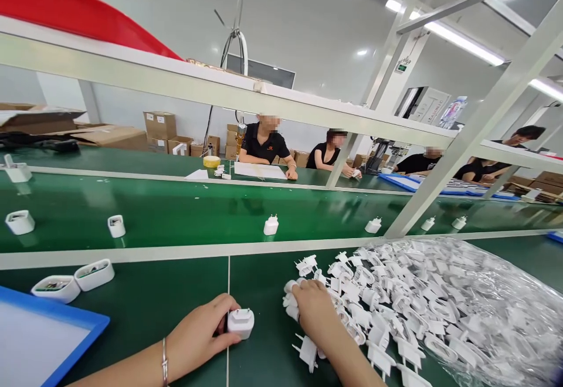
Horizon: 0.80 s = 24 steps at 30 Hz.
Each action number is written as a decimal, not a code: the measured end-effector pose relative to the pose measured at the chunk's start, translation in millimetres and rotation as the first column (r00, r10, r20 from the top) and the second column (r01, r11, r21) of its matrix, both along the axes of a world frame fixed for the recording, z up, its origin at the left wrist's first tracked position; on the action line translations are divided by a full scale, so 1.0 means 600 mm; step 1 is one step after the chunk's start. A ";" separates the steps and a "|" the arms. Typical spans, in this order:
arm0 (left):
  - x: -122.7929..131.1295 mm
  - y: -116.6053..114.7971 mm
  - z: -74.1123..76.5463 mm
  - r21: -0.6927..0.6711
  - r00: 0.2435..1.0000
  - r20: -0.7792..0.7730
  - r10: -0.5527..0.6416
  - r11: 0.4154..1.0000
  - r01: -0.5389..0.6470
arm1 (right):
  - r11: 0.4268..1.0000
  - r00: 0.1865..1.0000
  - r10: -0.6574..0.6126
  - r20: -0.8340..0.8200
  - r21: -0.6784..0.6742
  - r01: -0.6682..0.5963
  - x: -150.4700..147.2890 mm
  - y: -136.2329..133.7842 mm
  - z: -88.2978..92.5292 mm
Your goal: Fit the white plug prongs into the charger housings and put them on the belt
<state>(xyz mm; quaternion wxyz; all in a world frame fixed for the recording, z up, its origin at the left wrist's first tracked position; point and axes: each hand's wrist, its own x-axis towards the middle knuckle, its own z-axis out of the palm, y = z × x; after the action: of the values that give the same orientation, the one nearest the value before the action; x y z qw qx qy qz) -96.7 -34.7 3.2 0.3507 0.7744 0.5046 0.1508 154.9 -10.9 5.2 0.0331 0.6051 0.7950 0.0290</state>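
My left hand (200,333), with a thin bangle on its wrist, is shut on a white plug charger housing (241,323) standing on the green bench (176,311). To its right, my right hand (314,311) rests at the edge of a heap of white plastic plug pieces with metal-free white prongs (378,316). Its fingers grip several of these pieces (290,299). The heap lies on a clear plastic bag (497,299).
Two open white charger housings with circuit boards (73,281) stand left, beside a blue-framed tray (44,340). Several white chargers (271,226) sit on a green conveyor belt (193,217) beyond a white rail. Several co-workers (264,143) sit at the far bench, under a metal frame.
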 end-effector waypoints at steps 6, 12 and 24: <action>0.005 -0.013 0.004 -0.004 0.998 0.051 0.046 0.999 -0.045 | 0.980 0.965 0.185 -0.188 -0.039 -0.195 -0.036 -0.014 -0.022; -0.034 0.071 0.045 0.113 0.992 -0.104 0.070 0.992 -0.058 | 0.996 0.961 0.056 -0.272 -0.047 -0.071 -0.033 -0.018 -0.032; -0.171 0.300 0.043 0.374 0.764 -0.280 0.581 0.799 -0.471 | 0.996 0.563 0.074 -0.823 0.034 -0.081 0.007 0.021 -0.060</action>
<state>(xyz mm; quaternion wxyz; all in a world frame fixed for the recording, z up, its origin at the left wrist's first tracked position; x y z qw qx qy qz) -199.2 145.6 29.0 0.0747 0.6551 0.7344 0.1607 159.0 1.7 -30.7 -0.3397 0.5135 0.7447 -0.2574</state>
